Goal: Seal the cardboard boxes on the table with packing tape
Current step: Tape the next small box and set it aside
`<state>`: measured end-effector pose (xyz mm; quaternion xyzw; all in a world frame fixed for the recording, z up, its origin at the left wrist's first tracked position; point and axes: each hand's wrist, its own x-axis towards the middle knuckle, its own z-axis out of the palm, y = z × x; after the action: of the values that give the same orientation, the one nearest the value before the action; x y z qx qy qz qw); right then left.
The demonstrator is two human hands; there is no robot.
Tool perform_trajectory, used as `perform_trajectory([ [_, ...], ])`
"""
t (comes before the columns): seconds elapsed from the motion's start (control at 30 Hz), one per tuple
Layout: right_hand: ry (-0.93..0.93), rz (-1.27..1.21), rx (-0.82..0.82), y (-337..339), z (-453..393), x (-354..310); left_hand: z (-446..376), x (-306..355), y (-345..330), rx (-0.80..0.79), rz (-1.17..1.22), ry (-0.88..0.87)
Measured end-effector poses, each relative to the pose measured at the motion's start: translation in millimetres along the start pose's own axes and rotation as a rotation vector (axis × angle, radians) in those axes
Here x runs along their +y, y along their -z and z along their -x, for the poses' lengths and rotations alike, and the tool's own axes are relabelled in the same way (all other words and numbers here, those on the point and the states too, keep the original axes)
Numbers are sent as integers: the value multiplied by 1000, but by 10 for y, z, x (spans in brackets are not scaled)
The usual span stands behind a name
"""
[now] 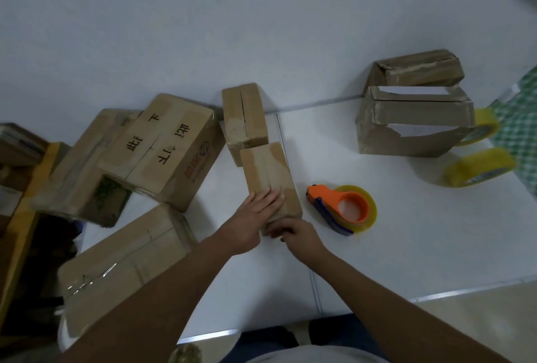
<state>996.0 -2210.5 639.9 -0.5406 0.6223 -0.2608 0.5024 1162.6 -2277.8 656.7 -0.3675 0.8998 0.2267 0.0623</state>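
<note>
A small brown cardboard box (267, 171) lies on the white table (392, 246) in front of me. My left hand (255, 214) rests flat on its near top, fingers spread. At the box's near end, my right hand (293, 234) has its fingers curled against the edge; whether it pinches tape I cannot tell. An orange tape dispenser (343, 208) with a clear yellowish roll lies just right of the box, untouched. A second small box (244, 118) stands behind it.
Larger boxes crowd the left: one with black characters (165, 147), one behind it (81, 171), one taped at the near left (122, 261). A torn, open box (412, 118) sits at the back right. Two yellow tape rolls (479, 171) lie beside it, near a green checked cloth (520, 133).
</note>
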Motion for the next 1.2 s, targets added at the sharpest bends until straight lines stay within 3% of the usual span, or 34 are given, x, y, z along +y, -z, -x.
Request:
perform_trajectory([
  [0.27, -380, 79, 41, -4, -213, 374, 25, -21, -15, -8, -46, -14],
  [0.4, -258, 32, 105, 137, -103, 330, 5, -45, -14, -17, -19, -4],
  [0.47, -202, 92, 225, 235, -58, 304, 12, -20, -71, 14, -15, 12],
  [0.53, -181, 115, 376, 379, -46, 377, 7, 0, -138, 97, 6, 37],
  [0.63, -151, 348, 487, 617, -87, 551, -14, -28, -212, 221, 3, 15],
  [0.83, -299, 573, 211, 756, -170, 668, 60, -28, -260, 239, 20, -17],
  [0.9, -305, 646, 229, 750, -159, 710, 62, -27, -276, 243, 3, -13],
  [1.03, -379, 525, 284, 812, -89, 744, 58, -61, -334, 247, -35, -16],
  [1.13, -315, 741, 236, 959, -80, 731, 52, -57, -333, 252, -7, -27],
  [1.2, -246, 733, 223, 1106, -95, 639, 27, -47, -308, 243, 15, -15],
])
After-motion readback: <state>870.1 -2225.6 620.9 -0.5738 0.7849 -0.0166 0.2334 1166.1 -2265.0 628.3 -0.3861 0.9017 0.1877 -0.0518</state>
